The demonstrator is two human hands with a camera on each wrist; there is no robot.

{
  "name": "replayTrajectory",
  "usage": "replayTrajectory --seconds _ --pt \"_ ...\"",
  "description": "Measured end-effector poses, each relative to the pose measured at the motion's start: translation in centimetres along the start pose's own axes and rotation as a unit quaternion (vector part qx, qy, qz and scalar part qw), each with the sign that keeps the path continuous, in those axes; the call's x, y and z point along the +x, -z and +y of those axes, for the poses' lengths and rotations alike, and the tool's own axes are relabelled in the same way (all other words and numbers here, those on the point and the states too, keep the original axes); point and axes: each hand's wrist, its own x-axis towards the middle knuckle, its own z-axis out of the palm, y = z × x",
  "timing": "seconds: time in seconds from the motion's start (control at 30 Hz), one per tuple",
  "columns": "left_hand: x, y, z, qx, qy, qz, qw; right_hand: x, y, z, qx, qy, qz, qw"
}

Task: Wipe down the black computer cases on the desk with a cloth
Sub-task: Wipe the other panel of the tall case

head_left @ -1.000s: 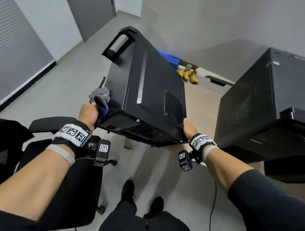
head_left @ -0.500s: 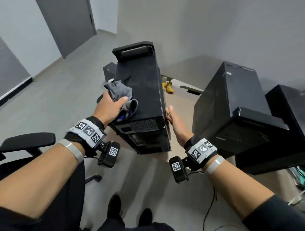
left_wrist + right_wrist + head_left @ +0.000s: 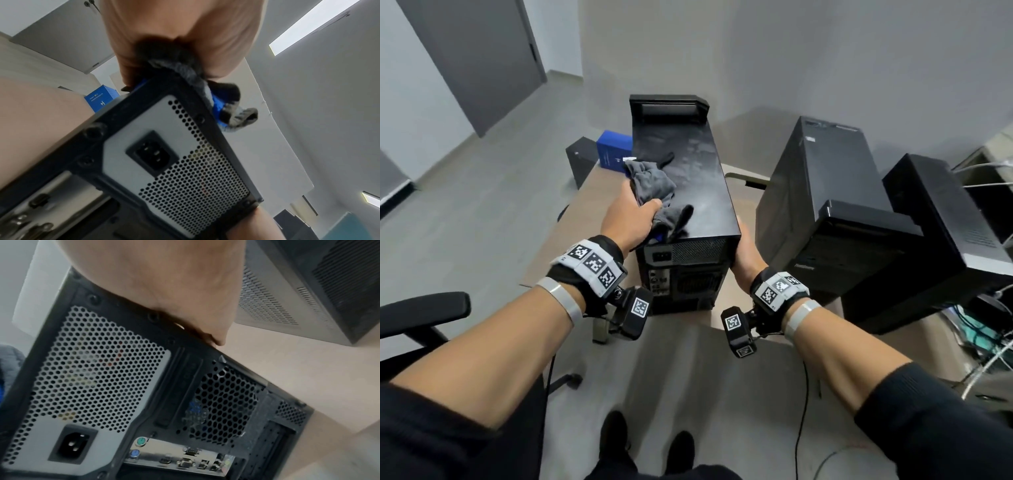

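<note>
A black computer case [image 3: 698, 178] stands upright on the desk [image 3: 592, 212], its rear panel [image 3: 174, 162] with power socket and vents facing me. My left hand [image 3: 631, 219] grips a crumpled grey cloth [image 3: 652, 183] and presses it on the near left part of the case's top, which shows dull smears. In the left wrist view the cloth [image 3: 191, 73] bunches under my palm and hangs over the rear edge. My right hand [image 3: 746, 250] lies against the case's right side at the upper rear corner, palm [image 3: 174, 288] on the edge. Its fingers are hidden behind the case.
Two more black cases [image 3: 822, 178] [image 3: 935, 222] stand close on the right, the nearer a hand's width from the first. A blue box [image 3: 614, 147] lies at the desk's far left. A chair armrest [image 3: 421, 311] is at my left, cables [image 3: 989, 342] at far right.
The case was tilted over the desk's edge a second ago and now stands upright. My left hand has brought the cloth from the case's left side up onto its top.
</note>
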Motion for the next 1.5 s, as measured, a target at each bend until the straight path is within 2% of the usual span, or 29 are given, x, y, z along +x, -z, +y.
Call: replayTrajectory --seconds 0.13,0.2,0.27,0.33,0.4,0.5,0.57,0.63,0.7,0.73,0.87,1.03,1.1,1.3,1.4,1.43,1.5 --pt "0.2 0.0 0.7 0.045 -0.028 -0.018 0.998 0.0 -0.3 0.4 0.011 -0.01 -0.002 1.0" --pt "-0.2 0.2 0.7 0.113 -0.056 -0.036 0.991 0.5 -0.1 0.9 0.006 -0.009 0.002 1.0" --pt "-1.0 0.1 0.9 0.221 -0.104 -0.056 0.968 0.2 0.1 0.1 -0.004 -0.014 0.001 1.0" --pt "-1.7 -0.3 1.6 0.329 -0.15 -0.084 0.928 0.3 0.5 -0.7 -0.011 -0.02 0.014 1.0" --pt "-2.1 -0.5 2.5 0.374 -0.168 -0.123 0.904 0.3 0.9 -2.3 -0.018 0.013 0.046 0.999" --pt "-0.3 0.2 3.4 0.391 -0.182 -0.179 0.884 0.7 0.6 -5.8 -0.115 0.124 0.067 0.983" --pt "1.6 0.8 3.8 0.41 -0.184 -0.214 0.867 1.3 -0.3 -7.7 -0.21 0.151 0.05 0.965" --pt "4.1 1.3 4.1 0.414 -0.191 -0.231 0.859 2.6 -1.4 -8.7 -0.329 0.168 0.053 0.928" --pt "6.3 1.6 4.0 0.4 -0.199 -0.236 0.863 3.2 -2.4 -9.3 -0.438 0.173 0.062 0.88" --pt "7.6 1.7 3.8 0.39 -0.204 -0.235 0.867 3.6 -3.2 -9.4 -0.462 0.182 0.049 0.867" --pt "12.7 1.5 3.3 0.378 -0.21 -0.238 0.87 4.1 -7.3 -10.4 -0.477 0.224 -0.052 0.848" --pt "17.3 1.8 3.9 0.335 -0.202 -0.253 0.885 6.8 -8.9 -11.4 -0.548 0.117 -0.045 0.827" --pt "18.6 1.7 3.8 0.33 -0.198 -0.251 0.888 7.3 -8.7 -12.4 -0.571 0.099 -0.054 0.813" --pt "20.2 0.7 3.0 0.315 -0.204 -0.219 0.901 8.2 -9.1 -14.7 -0.558 0.078 -0.059 0.824" --pt "20.1 1.1 3.2 0.304 -0.188 -0.231 0.905 9.5 -10.0 -14.7 -0.552 0.061 -0.012 0.832" --pt "19.6 1.8 3.4 0.273 -0.175 -0.254 0.911 9.9 -10.3 -14.6 -0.545 0.061 -0.005 0.836" --pt "18.0 3.5 3.8 0.137 -0.149 -0.305 0.931 10.7 -10.6 -14.1 -0.545 0.069 -0.003 0.836"
